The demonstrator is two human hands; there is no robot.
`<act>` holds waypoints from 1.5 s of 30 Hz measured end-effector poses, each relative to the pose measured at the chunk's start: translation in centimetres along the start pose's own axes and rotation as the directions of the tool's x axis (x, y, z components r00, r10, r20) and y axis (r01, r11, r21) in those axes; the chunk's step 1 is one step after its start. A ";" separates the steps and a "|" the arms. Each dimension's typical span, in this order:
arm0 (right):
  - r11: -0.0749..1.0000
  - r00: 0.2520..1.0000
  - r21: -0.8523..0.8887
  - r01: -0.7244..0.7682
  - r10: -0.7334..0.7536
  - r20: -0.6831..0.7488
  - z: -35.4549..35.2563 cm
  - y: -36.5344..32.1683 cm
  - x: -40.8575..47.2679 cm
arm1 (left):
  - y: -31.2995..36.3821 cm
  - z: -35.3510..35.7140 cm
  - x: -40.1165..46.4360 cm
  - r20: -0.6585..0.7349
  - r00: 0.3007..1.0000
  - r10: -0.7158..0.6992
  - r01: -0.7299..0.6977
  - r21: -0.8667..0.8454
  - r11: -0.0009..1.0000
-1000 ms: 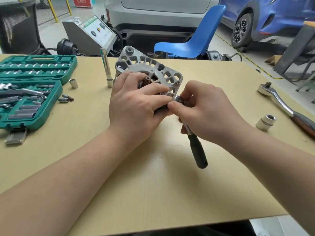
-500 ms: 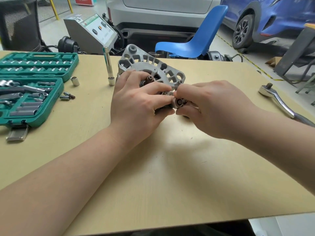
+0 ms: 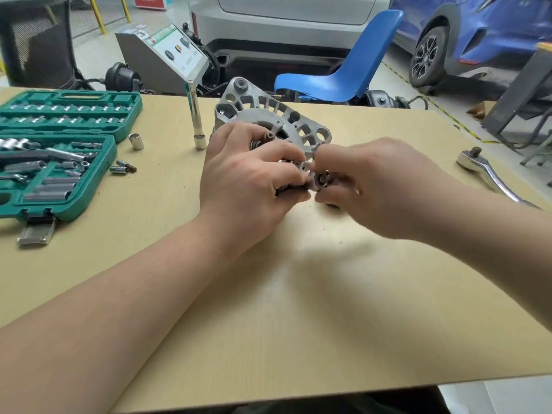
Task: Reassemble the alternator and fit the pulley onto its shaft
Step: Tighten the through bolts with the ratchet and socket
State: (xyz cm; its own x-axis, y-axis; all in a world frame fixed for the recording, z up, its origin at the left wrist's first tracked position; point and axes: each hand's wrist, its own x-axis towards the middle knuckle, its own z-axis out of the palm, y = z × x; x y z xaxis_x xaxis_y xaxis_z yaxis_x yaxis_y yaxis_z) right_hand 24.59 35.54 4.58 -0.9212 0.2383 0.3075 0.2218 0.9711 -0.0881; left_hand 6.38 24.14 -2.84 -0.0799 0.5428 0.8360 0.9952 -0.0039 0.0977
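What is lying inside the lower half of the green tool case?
The green tool case holds chrome sockets, extension bars and a dark-handled tool in its lower half. Its left part is out of frame, so those contents cannot be seen.

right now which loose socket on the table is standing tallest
The long deep socket, upright just left of the alternator housing. The short socket near the green case is stubby; the small ones lie flat.

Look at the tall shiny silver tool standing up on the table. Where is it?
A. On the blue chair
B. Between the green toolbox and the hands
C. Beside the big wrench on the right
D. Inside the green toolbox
B: the tall silver tool stands upright on the table, between the green toolbox and the left hand.
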 end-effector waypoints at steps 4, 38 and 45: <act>0.919 0.961 -0.281 0.276 -0.266 0.074 -1.2 0.6 0.7 | -0.1 0.2 -0.1 0.016 1.000 -0.005 0.005 0.014 1.000; 0.888 0.937 0.331 -0.318 0.348 -0.032 2.1 -0.5 -1.3 | 0.4 0.3 0.0 -0.041 0.999 -0.027 0.028 0.027 0.999; 0.861 0.926 0.366 -0.354 0.377 0.009 1.5 -1.1 -0.9 | 0.5 0.3 0.0 -0.040 0.999 -0.008 0.009 0.027 1.000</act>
State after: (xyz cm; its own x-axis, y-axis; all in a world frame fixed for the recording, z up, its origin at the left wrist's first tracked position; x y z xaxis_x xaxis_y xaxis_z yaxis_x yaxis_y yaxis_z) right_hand 24.65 34.24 2.99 -0.7725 0.5868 0.2426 0.4003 0.7467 -0.5312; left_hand 6.90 24.43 -2.96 -0.0902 0.5084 0.8564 0.9956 0.0239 0.0907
